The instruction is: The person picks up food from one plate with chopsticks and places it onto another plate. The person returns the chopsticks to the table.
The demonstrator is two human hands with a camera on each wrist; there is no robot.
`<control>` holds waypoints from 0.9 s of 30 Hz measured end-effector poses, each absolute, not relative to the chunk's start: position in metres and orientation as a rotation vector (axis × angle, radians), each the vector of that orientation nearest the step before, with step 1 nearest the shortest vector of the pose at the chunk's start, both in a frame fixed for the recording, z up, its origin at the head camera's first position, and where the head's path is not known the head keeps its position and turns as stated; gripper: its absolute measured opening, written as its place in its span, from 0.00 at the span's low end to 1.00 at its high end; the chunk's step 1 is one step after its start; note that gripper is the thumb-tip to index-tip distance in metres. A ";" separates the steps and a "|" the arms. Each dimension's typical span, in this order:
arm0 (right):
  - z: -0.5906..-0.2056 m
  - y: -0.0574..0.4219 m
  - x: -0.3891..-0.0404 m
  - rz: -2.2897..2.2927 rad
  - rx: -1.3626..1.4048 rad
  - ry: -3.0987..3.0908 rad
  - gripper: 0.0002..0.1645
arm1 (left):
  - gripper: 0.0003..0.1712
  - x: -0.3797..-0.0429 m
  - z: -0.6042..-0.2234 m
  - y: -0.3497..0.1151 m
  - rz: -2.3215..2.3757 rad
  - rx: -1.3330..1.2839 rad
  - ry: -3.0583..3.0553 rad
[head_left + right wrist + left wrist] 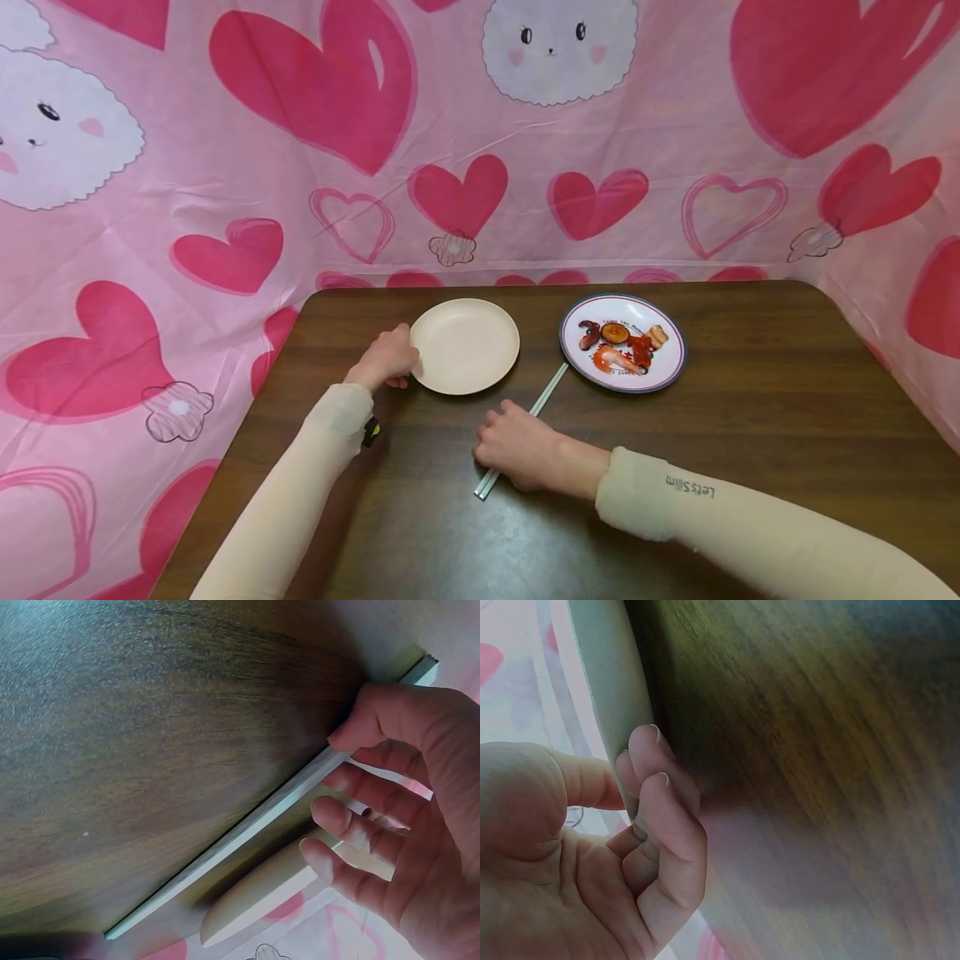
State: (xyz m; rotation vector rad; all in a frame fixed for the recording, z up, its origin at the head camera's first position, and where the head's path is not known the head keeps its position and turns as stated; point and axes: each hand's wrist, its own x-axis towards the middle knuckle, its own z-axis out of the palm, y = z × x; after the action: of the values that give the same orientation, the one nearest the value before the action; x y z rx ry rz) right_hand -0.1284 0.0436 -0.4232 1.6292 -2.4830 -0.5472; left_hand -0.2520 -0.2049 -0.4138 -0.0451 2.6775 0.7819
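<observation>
In the head view my left hand (384, 360) is at the left rim of a plain cream plate (467, 346). The left wrist view shows that plate (615, 667) pinched at its edge, thumb on one side and curled fingers on the other. My right hand (519, 446) is over a pair of pale metallic chopsticks (551, 387), which slant across the table. Seen from the right wrist, thumb and index finger pinch the chopsticks (255, 829) near one end, while the other fingers are loosely bent.
A white plate with a blue rim (670, 367) stands at the back right, close beyond the chopsticks' far ends. On it lie a shrimp (617, 361), a round brown slice (615, 333) and other food pieces. Pink heart-printed cloth (525, 142) hangs behind the brown table (787, 400).
</observation>
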 end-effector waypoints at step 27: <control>-0.425 0.045 -0.131 -0.484 1.702 -2.503 0.10 | 0.26 -0.264 -0.430 -0.212 0.803 -0.032 2.671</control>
State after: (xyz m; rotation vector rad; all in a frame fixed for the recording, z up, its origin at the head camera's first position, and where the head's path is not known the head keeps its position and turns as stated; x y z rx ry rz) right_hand -0.1313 0.0446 -0.4255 1.7018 -2.5027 -0.4835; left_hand -0.2637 -0.2116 -0.4301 -0.0322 2.6709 0.8028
